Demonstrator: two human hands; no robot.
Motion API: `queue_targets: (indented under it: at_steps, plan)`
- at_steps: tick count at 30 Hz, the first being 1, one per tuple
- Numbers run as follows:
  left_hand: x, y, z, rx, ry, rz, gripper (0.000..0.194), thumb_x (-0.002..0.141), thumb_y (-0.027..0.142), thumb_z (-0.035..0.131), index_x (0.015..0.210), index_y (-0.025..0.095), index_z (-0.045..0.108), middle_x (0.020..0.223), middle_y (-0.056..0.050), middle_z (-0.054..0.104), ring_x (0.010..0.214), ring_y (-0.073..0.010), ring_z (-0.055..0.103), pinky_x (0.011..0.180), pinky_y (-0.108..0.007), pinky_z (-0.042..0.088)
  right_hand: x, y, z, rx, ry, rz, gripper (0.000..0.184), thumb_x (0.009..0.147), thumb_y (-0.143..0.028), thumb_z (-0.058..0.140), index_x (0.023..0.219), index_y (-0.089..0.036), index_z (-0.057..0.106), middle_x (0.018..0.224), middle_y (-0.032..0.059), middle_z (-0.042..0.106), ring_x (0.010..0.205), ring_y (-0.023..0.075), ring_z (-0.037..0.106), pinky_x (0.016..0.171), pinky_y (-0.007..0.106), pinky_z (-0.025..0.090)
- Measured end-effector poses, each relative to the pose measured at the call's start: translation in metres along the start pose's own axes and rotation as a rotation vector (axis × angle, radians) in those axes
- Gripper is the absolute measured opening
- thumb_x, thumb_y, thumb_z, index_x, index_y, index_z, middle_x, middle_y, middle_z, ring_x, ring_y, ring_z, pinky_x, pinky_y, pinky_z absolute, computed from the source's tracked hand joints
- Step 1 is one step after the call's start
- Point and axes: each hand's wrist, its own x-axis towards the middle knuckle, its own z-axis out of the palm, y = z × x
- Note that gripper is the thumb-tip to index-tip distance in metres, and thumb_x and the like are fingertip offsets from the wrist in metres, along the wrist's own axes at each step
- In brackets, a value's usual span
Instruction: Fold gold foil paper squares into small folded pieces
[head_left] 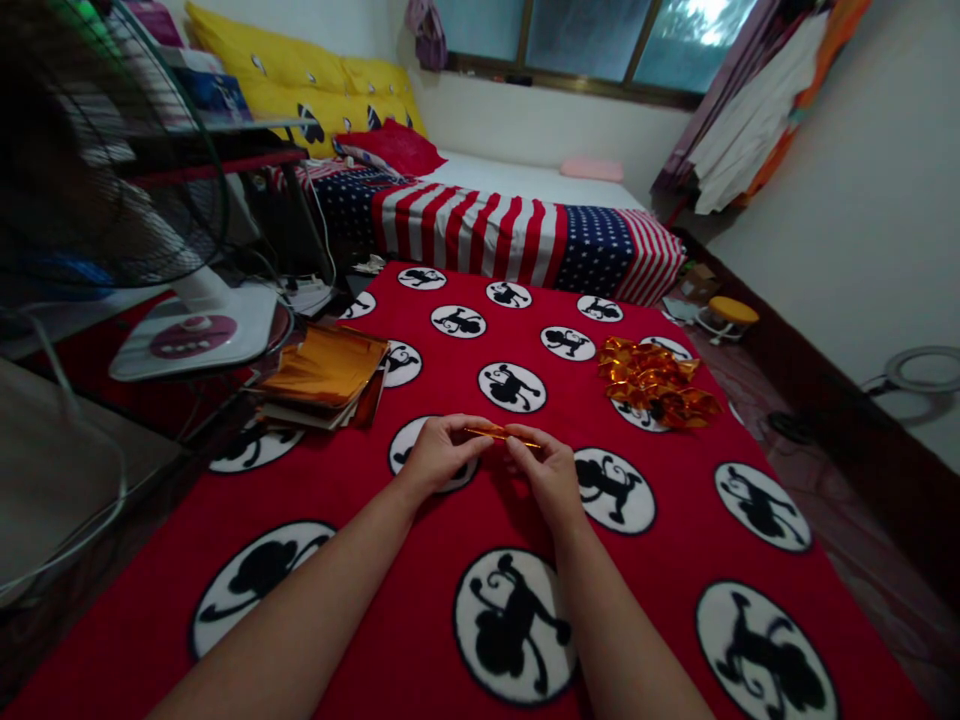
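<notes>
A thin folded strip of shiny gold-orange foil paper [498, 433] is stretched between my two hands, just above the red cloth. My left hand [444, 452] pinches its left part between thumb and fingers. On its right part my right hand [546, 466] has a like pinch, thumb toward me. Off to the left lies a stack of gold-orange foil sheets [326, 365] with paler edges. A heap of crumpled or folded gold foil pieces [656, 380] rests on the cloth at the right.
Under my hands spreads a red cloth [525, 330] printed with black monkeys in white circles. A fan [199, 310] stands at the left beside a small table. Behind is a bed with a flag-patterned cover [480, 230]. A yellow stool [733, 311] is at the right.
</notes>
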Motion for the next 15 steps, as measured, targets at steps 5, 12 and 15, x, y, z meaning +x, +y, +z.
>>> queue_targets:
  at_steps: [5,12,15]
  plan:
    - [0.0,-0.002,0.0,-0.087,0.019,-0.035,0.033,0.065,0.028,0.077,0.092,0.011,0.072,0.092,-0.009,0.076,0.082,-0.0204,0.071,0.078,-0.029,0.055,0.0,0.002,0.0,-0.078,-0.004,-0.025,0.04,0.073,-0.039,0.072,0.105,-0.015,0.07,0.09,0.008,0.074,0.069,0.017,0.067,0.061,0.027,0.056]
    - [0.003,-0.006,-0.001,-0.064,0.04,-0.021,0.031,0.063,0.022,0.074,0.092,0.011,0.072,0.091,-0.009,0.075,0.082,-0.02,0.071,0.078,-0.029,0.056,0.002,0.012,-0.002,-0.147,-0.023,-0.094,0.038,0.074,-0.032,0.069,0.11,-0.017,0.068,0.106,0.01,0.072,0.085,0.0218,0.069,0.07,0.031,0.057]
    - [0.002,-0.006,0.002,0.009,0.086,0.01,0.024,0.066,0.017,0.068,0.088,0.012,0.072,0.089,-0.008,0.075,0.082,-0.0189,0.071,0.078,-0.028,0.055,0.003,0.013,0.001,-0.155,0.006,-0.155,0.033,0.074,-0.026,0.065,0.106,-0.017,0.067,0.105,0.0088,0.072,0.09,0.0219,0.069,0.071,0.03,0.057]
